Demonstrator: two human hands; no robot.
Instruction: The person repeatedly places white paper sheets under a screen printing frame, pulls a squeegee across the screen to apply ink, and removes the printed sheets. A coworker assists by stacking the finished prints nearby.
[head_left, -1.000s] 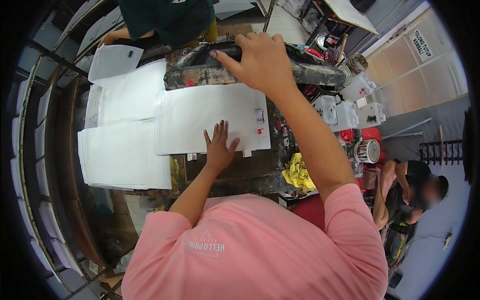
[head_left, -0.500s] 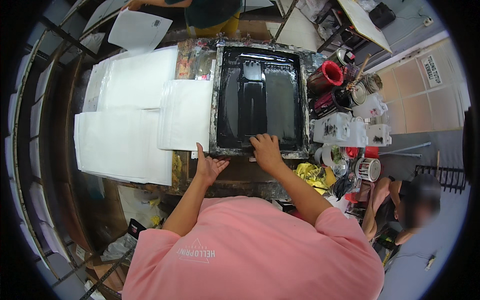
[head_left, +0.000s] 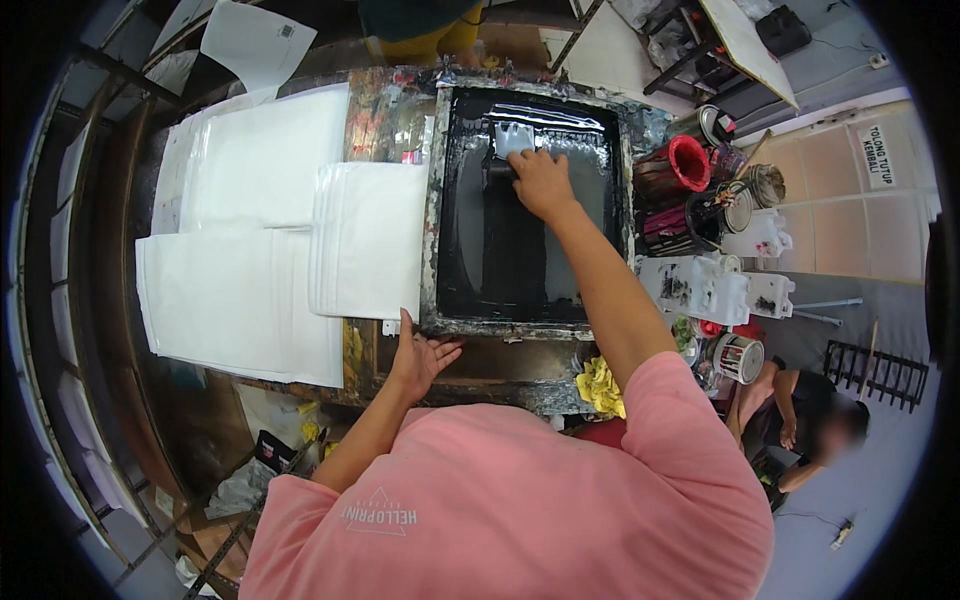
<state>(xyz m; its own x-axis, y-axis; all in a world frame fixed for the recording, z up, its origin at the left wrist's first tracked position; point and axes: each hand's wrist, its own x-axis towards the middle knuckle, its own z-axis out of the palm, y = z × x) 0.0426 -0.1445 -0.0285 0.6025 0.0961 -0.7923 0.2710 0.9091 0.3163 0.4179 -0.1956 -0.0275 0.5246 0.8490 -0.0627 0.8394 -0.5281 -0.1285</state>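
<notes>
A screen-printing frame point(head_left: 430, 262) lies on the work table, its rim crusted with ink and its mesh covered in wet black ink point(head_left: 515, 265). My right hand point(head_left: 543, 185) reaches over the far part of the mesh. Its fingers are bent round a dark squeegee point(head_left: 500, 176), mostly hidden by the hand and hard to tell from the ink. A pale grey patch shows just beyond the fingertips. Near the frame's front left corner is my left hand point(head_left: 420, 366), palm up, thumb spread, holding nothing. Whether its fingertips touch the frame's underside I cannot tell.
White sheets point(head_left: 230, 310) lie stacked left of the frame, with a smaller stack point(head_left: 370, 240) against it. Ink cans point(head_left: 688, 162) and white jugs point(head_left: 690, 283) crowd the right side. A yellow cloth point(head_left: 600, 388) sits at the front edge. One person stands beyond the table; another sits at right.
My right hand has moved from the near end of the mesh to its far part. The left hand stays by the corner. A held-up white sheet at the far left has shifted slightly left.
</notes>
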